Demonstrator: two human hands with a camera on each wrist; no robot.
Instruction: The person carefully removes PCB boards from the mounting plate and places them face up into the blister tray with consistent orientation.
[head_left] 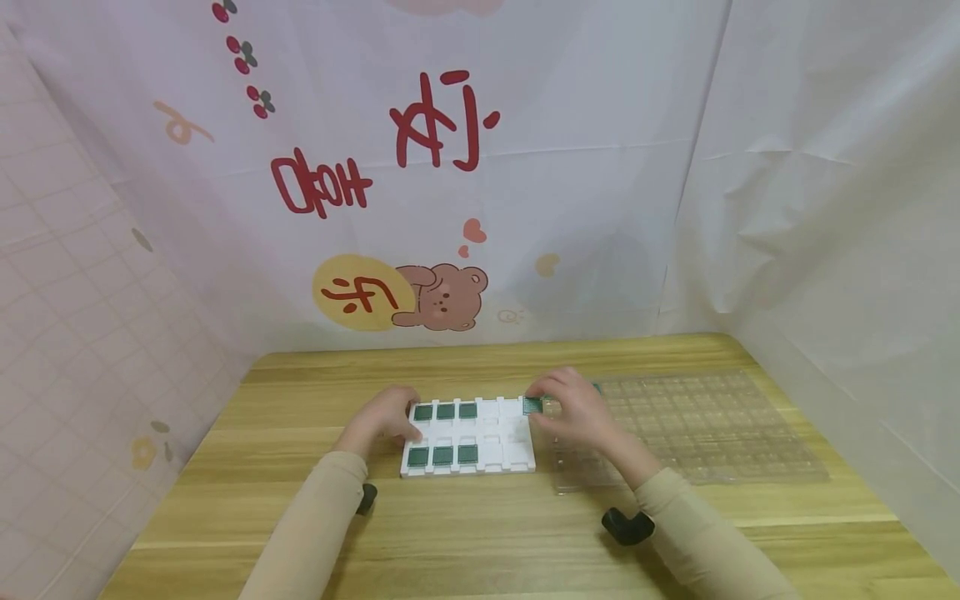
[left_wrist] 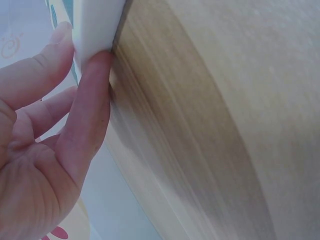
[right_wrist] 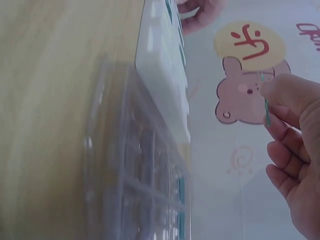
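Observation:
A white tray point(head_left: 491, 410) with two rows of slots lies on the table, and several square green circuit boards point(head_left: 442, 455) sit in its left slots. My left hand point(head_left: 388, 414) holds the tray's left end, thumb toward the near side and fingers at the far corner; the left wrist view shows fingers against the white edge point(left_wrist: 97, 27). Over the tray's far right corner, my right hand point(head_left: 576, 410) pinches one green circuit board point(head_left: 532, 405) between thumb and fingers. In the right wrist view that board point(right_wrist: 267, 112) appears edge-on, raised above the tray.
A clear plastic tray point(head_left: 697, 425) with many compartments lies right of the white tray, partly under my right forearm. Green point(right_wrist: 181, 205) shows in its far-left part. A patterned cloth point(head_left: 585, 208) hangs behind the wooden table point(head_left: 480, 533).

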